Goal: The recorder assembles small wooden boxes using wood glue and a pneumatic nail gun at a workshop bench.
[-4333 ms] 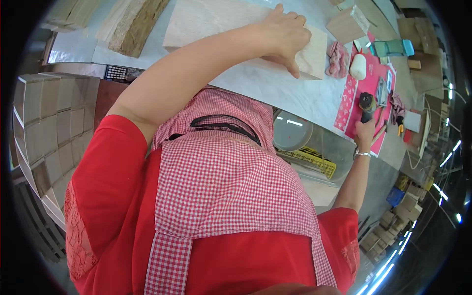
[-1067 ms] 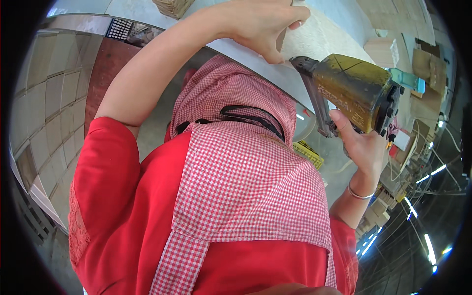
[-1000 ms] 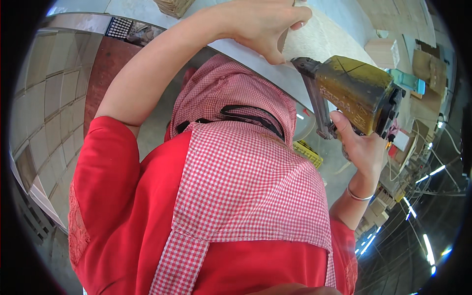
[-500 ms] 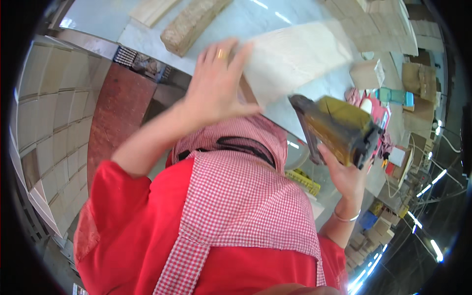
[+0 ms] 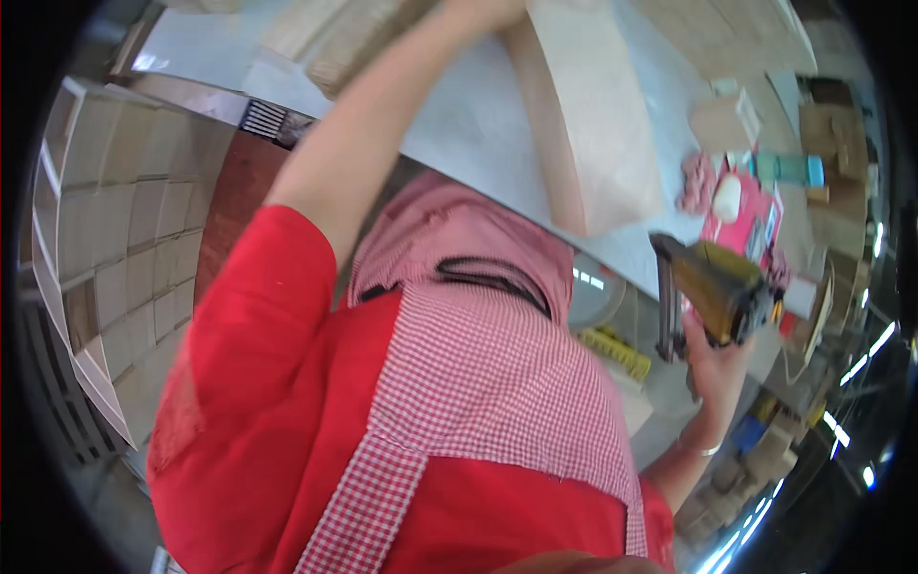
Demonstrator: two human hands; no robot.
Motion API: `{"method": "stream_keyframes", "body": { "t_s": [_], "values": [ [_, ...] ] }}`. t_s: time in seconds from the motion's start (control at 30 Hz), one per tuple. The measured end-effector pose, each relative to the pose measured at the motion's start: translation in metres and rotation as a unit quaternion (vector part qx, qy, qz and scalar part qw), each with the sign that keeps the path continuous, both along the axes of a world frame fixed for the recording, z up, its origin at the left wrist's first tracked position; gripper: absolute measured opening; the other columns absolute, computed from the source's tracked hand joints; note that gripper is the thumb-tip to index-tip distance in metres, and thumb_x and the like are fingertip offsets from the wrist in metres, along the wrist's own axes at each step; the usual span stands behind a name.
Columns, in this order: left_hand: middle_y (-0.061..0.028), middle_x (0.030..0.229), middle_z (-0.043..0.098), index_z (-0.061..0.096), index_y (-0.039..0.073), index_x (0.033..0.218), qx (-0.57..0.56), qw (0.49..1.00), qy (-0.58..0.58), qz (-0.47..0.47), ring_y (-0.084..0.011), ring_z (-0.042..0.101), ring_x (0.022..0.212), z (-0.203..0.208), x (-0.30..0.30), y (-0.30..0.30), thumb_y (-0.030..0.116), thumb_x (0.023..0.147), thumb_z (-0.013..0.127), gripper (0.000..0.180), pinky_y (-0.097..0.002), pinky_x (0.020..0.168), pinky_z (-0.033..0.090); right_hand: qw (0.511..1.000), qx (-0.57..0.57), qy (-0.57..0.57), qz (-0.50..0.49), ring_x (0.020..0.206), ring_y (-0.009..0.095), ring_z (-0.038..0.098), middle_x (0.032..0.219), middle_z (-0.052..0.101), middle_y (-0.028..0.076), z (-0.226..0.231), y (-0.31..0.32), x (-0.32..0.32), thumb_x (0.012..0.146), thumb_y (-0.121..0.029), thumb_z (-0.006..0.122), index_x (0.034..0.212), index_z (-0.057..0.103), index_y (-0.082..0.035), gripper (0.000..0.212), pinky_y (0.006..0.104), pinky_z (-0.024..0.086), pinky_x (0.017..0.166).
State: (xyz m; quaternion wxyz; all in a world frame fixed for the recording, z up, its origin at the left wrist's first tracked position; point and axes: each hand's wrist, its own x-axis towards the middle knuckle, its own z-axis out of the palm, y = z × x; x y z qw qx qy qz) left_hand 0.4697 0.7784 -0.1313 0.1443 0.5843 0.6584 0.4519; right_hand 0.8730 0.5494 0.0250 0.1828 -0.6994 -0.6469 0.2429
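My right hand (image 5: 715, 368) is wrapped round the handle of a nail gun (image 5: 722, 287), dark with a yellowish body, held off the table's near edge at the right. A long pale wooden box or board piece (image 5: 607, 124) lies on the table, its near end by the table's front edge. My left hand (image 5: 490, 11) reaches to the far end of this wooden piece and seems to touch it; its fingers are mostly cut off by the upper edge of the picture. The nail gun's nose is apart from the wood.
A light table (image 5: 459, 124) carries brown wooden blocks (image 5: 359, 48) at left and stacked boards (image 5: 727, 33) at right. Near the right side lie a small wooden block (image 5: 724, 120), a pink cloth (image 5: 696, 182) and a teal bottle (image 5: 789, 169). Stacked wooden panels (image 5: 143, 210) stand at far left.
My left hand has moved away from me to the wooden piece's far end. That piece has turned lengthwise toward me. The nail gun in my right hand has shifted right and down.
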Motion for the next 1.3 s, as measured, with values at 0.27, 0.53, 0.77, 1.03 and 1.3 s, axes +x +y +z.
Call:
{"method": "stream_keyframes", "body": {
  "t_s": [0.27,0.53,0.77,1.03,1.3],
  "values": [
    [-0.0299,0.108,0.065,0.069,-0.002,0.099,0.007,0.996,0.089,0.001,-0.0439,0.063,0.102,-0.017,-0.022,0.03,0.025,0.085,0.06,0.032,-0.0481,0.09,0.05,0.996,-0.075,0.034,0.039,0.092,0.014,0.065,0.104,0.07,0.007,-0.004,0.007,-0.022,0.081,-0.012,0.083,0.123,0.057,0.002,0.051,0.0294,0.053,0.081],
    [-0.0296,0.108,0.064,0.067,-0.003,0.102,0.026,0.993,0.105,0.052,-0.0437,0.062,0.104,-0.007,-0.002,0.01,0.024,0.086,0.057,0.033,-0.0476,0.091,0.049,0.994,0.001,0.102,0.031,0.097,0.016,0.065,0.108,0.07,0.008,-0.031,-0.016,-0.024,0.082,-0.011,0.082,0.123,0.058,0.003,0.05,0.0305,0.052,0.087],
    [-0.0293,0.109,0.064,0.064,-0.004,0.107,0.032,0.995,0.084,0.046,-0.0432,0.061,0.106,-0.021,-0.009,0.019,0.025,0.088,0.056,0.035,-0.0466,0.094,0.048,0.995,-0.027,0.094,0.017,0.099,0.016,0.066,0.112,0.069,0.012,-0.015,-0.009,-0.011,0.08,-0.003,0.082,0.118,0.059,0.007,0.045,0.0307,0.052,0.088],
    [-0.0285,0.111,0.063,0.064,-0.003,0.109,0.026,0.994,0.087,0.053,-0.0423,0.061,0.108,-0.019,-0.004,0.016,0.027,0.09,0.056,0.036,-0.0464,0.094,0.047,0.998,-0.043,0.024,0.026,0.059,0.005,0.051,0.081,0.065,-0.002,-0.009,0.007,-0.013,0.084,-0.02,0.082,0.112,0.068,-0.002,0.035,0.0225,0.041,0.052],
    [-0.028,0.111,0.063,0.064,-0.002,0.11,0.013,0.995,0.083,0.058,-0.0422,0.061,0.108,-0.018,-0.005,0.014,0.027,0.091,0.057,0.036,-0.0464,0.094,0.048,0.998,-0.043,0.01,0.045,0.059,0.004,0.05,0.076,0.062,-0.004,-0.004,0.012,-0.015,0.084,-0.026,0.083,0.106,0.071,-0.003,0.034,0.0218,0.04,0.052]
  ]
}}
